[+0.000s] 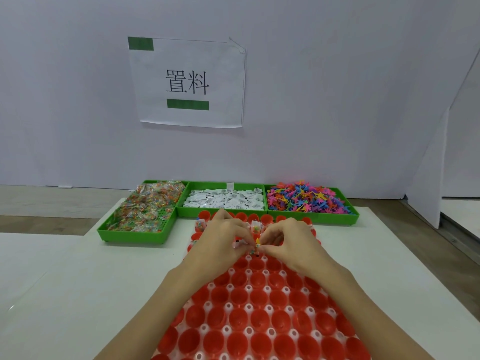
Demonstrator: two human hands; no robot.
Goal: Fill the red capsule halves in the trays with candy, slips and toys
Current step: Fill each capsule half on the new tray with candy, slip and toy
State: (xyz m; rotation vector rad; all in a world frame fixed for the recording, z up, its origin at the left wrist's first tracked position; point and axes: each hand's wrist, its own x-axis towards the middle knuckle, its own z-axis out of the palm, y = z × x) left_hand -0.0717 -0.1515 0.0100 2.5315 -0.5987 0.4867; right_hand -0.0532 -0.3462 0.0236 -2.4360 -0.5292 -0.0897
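Over the tray of red capsule halves (255, 317), your left hand (222, 236) and right hand (287, 241) met. Both pinched a small candy-and-slip bundle (255, 244) together.

A pale grey-white wall (311, 100) fills the upper half of the frame, with a paper sign (191, 83) taped at centre-left bearing black characters and two green bars. At the right edge a white partition panel (439, 157) leans in at an angle. Below, a white table (65, 281) spreads across the lower frame, and a wood-toned surface (39, 203) shows at mid-left under soft, even light.
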